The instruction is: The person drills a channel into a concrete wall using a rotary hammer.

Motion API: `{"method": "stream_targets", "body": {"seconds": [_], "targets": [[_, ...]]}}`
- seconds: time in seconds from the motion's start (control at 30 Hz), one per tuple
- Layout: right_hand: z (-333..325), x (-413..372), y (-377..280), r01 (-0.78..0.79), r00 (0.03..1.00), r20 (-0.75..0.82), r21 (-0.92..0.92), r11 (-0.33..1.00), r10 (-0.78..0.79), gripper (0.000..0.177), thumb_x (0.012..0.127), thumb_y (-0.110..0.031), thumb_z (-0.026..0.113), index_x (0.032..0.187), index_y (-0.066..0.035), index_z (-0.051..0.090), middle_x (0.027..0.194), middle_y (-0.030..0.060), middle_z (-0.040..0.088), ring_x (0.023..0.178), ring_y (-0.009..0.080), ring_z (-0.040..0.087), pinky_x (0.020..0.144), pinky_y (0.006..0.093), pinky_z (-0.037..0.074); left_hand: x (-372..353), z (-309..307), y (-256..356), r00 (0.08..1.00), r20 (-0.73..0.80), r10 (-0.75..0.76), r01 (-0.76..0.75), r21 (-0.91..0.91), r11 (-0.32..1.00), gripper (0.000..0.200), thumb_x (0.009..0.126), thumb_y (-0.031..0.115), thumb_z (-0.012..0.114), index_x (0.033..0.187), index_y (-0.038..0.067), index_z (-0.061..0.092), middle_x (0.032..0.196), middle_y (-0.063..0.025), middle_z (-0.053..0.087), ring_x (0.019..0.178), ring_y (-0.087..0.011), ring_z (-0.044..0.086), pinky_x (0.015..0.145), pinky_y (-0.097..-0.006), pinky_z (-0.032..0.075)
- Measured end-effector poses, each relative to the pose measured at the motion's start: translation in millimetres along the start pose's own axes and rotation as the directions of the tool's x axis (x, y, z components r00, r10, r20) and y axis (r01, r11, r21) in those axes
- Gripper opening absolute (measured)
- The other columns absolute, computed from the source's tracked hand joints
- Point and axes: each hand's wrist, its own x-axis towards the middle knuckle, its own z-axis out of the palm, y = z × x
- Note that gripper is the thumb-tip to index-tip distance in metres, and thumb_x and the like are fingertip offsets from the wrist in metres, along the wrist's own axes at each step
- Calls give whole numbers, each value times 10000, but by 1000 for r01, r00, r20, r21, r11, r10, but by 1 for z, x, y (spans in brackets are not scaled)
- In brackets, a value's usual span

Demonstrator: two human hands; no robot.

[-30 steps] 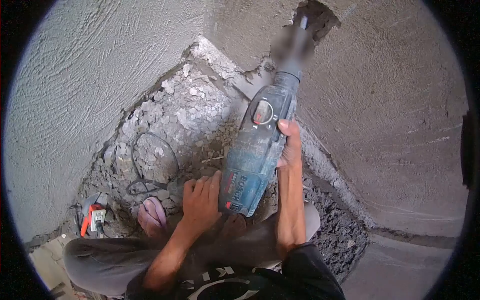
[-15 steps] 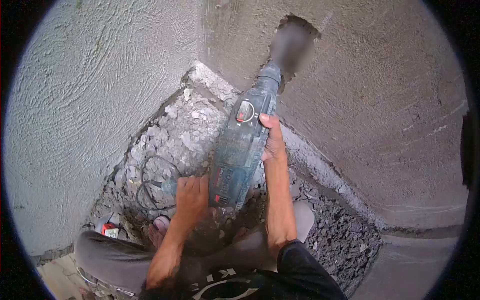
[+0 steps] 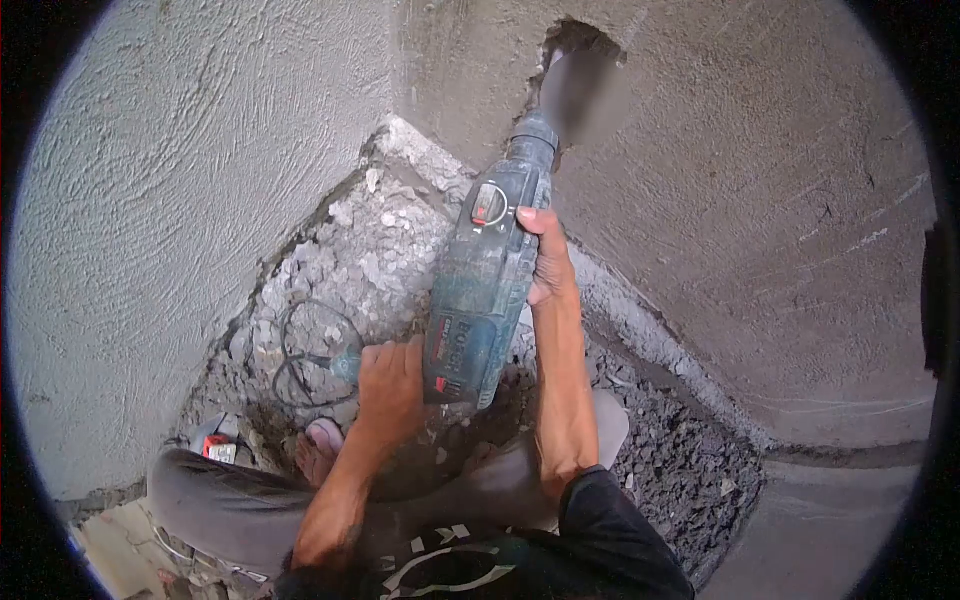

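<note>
A teal rotary hammer drill [image 3: 478, 290], dusty and marked with a maker's name, slants up toward a ragged hole [image 3: 592, 45] in the right wall. Its front end meets a blurred patch, so the bit's tip cannot be made out. My left hand [image 3: 392, 388] is wrapped round the drill's rear handle, fingers closed. Along the right side of the body, my right hand [image 3: 548, 255] grips the housing from below with its thumb near the selector knob [image 3: 490, 205]. The drill's cable [image 3: 285, 340] loops out left of my left hand.
Broken rubble [image 3: 380, 250] fills the corner between the pale rough wall [image 3: 200, 200] and the brown wall [image 3: 760, 200]. A concrete ledge [image 3: 640, 305] runs along the right wall's foot. A red-and-white item [image 3: 218, 448] lies by my left knee. Dark soil [image 3: 690, 480] is at lower right.
The drill and both hands sit slightly higher in view, its rear end turned a little to the right. The hole also appears shifted up and left. Both grips stay the same.
</note>
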Motion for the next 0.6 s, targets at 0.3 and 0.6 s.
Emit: {"method": "stream_targets", "body": {"seconds": [0.3,0.6], "targets": [[-7,-48,14,83,995,-36,-149,985,-89,725,741,-208,708,1373,-60,386,1131,129,607,963,256,664,830,427,602,-33,24,-3,995,-102,9,-10,-8,1000,671,682,219,701,1272,-32,505,1257,-166,570,1167,-318,532,912,-464,367],[-3,-36,25,66,993,-97,22,998,-64,499,774,-227,663,1211,-4,568,1023,137,682,863,263,691,781,420,602,-26,12,-27,993,-117,13,-10,20,1000,708,602,182,766,1241,-3,526,1276,-145,575,1206,-348,524,979,-487,353]]}}
